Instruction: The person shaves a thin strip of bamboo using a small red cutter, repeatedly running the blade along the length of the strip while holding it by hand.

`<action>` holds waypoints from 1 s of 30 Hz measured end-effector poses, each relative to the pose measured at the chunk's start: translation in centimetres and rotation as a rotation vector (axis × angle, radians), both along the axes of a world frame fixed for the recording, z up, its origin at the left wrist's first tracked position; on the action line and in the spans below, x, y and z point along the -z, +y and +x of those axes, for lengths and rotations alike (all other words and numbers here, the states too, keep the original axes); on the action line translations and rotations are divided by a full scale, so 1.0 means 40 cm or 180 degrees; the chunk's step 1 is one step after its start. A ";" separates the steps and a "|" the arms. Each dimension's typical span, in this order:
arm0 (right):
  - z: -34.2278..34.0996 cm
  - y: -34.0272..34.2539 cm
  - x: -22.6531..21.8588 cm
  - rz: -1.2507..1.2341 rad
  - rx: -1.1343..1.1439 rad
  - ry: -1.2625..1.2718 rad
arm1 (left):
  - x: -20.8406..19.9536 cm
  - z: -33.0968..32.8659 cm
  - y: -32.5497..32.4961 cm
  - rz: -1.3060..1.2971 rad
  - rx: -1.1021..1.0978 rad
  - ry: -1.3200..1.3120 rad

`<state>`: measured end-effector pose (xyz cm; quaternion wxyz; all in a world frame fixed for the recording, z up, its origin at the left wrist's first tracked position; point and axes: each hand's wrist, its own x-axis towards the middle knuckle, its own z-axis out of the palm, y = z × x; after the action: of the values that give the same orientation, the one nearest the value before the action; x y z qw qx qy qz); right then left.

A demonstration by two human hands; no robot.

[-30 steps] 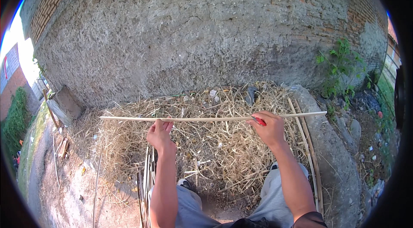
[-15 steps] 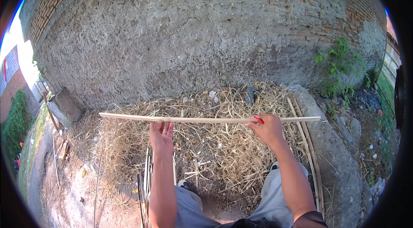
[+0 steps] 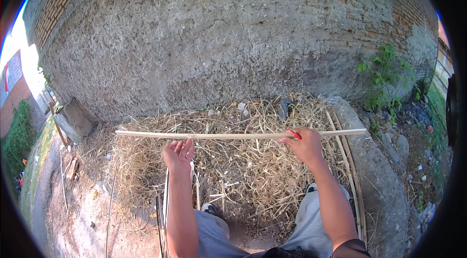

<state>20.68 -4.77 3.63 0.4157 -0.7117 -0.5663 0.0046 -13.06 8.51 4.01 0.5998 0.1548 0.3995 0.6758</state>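
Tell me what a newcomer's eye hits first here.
Probably the long pale strip spanning the middle, gripped right of centre by the right hand, where a small red object also shows. The left hand sits open at the strip's lower edge, left of centre. Behind, a rough grey wall fills the upper half.

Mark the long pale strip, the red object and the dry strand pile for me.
Long pale strip (image 3: 238, 136): head view, middle of its length.
Red object (image 3: 295, 134): head view, its exposed red part.
Dry strand pile (image 3: 265, 170): head view, strands near its middle.
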 end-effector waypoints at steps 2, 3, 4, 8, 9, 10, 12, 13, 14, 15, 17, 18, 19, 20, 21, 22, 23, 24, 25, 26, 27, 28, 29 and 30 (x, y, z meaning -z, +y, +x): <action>0.006 0.004 0.008 -0.0014 -0.0032 -0.0020 | -0.008 0.001 0.005 0.0113 -0.0162 -0.0095; 0.008 0.006 0.011 -0.0024 -0.0058 -0.0042 | -0.011 0.002 0.007 0.0229 -0.0318 -0.0191; 0.009 0.007 0.014 -0.0024 -0.0055 -0.0043 | -0.007 -0.012 0.012 0.0350 -0.0239 -0.0252; 0.001 0.007 0.006 -0.0124 -0.0045 -0.0080 | 0.007 -0.030 0.038 0.0497 -0.0587 -0.0476; -0.002 0.007 0.000 -0.0273 -0.0038 0.0004 | 0.012 -0.035 0.040 0.0569 -0.0614 -0.0463; 0.000 0.006 0.000 -0.0275 -0.0027 -0.0001 | 0.015 -0.032 0.041 0.0633 -0.0625 -0.0459; 0.002 0.006 0.002 -0.0331 -0.0001 0.0025 | 0.014 -0.030 0.040 0.0634 -0.0634 -0.0450; 0.002 0.007 0.003 -0.0332 -0.0005 0.0025 | 0.013 -0.030 0.038 0.0639 -0.0653 -0.0435; 0.003 0.008 0.005 -0.0287 -0.0022 0.0013 | 0.015 -0.033 0.038 0.0639 -0.0657 -0.0434; 0.003 0.008 0.007 -0.0243 -0.0037 0.0003 | 0.015 -0.035 0.036 0.0565 -0.0665 -0.0399; 0.002 0.007 0.008 -0.0182 -0.0059 -0.0007 | 0.015 -0.037 0.032 0.0491 -0.0676 -0.0360; 0.004 0.005 0.008 -0.0127 -0.0071 -0.0026 | 0.002 -0.028 0.020 0.0491 -0.0737 -0.0340; 0.005 0.004 0.008 -0.0135 -0.0068 -0.0029 | -0.004 -0.022 0.014 0.0490 -0.0799 -0.0320; 0.005 0.003 0.009 -0.0122 -0.0073 -0.0015 | 0.003 -0.023 0.022 0.0481 -0.0797 -0.0323; 0.004 0.002 0.006 -0.0096 -0.0087 0.0004 | 0.001 -0.029 0.027 0.0479 -0.0828 -0.0371; 0.003 0.002 0.004 -0.0093 -0.0093 0.0005 | 0.000 -0.033 0.031 0.0476 -0.0858 -0.0419; 0.004 0.003 0.002 -0.0158 -0.0099 0.0166 | 0.001 -0.037 0.032 0.0480 -0.0863 -0.0418; 0.005 0.004 -0.001 -0.0227 -0.0101 0.0327 | -0.009 -0.038 0.029 0.0348 -0.0890 -0.0541; 0.005 0.002 -0.006 -0.0227 -0.0104 0.0326 | -0.014 -0.038 0.027 0.0216 -0.0916 -0.0663; 0.004 -0.003 -0.014 -0.0123 -0.0049 0.0219 | 0.000 -0.051 0.038 0.0216 -0.0919 -0.0664; 0.003 -0.006 -0.019 -0.0011 0.0005 0.0115 | -0.003 -0.062 0.042 0.0266 -0.0720 -0.0740; 0.004 -0.006 -0.020 -0.0004 0.0003 0.0118 | -0.003 -0.069 0.045 0.0316 -0.0520 -0.0815; 0.006 -0.006 -0.020 0.0051 -0.0013 0.0125 | 0.002 -0.072 0.043 0.0324 -0.0521 -0.0812; 0.020 -0.008 -0.011 0.0076 0.0017 0.0118 | -0.040 -0.024 0.000 -0.0099 -0.0380 -0.0573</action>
<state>21.46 -5.08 4.08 0.4346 -0.7080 -0.5566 0.0099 -14.01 8.51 5.63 0.5943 0.0602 0.3630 0.7152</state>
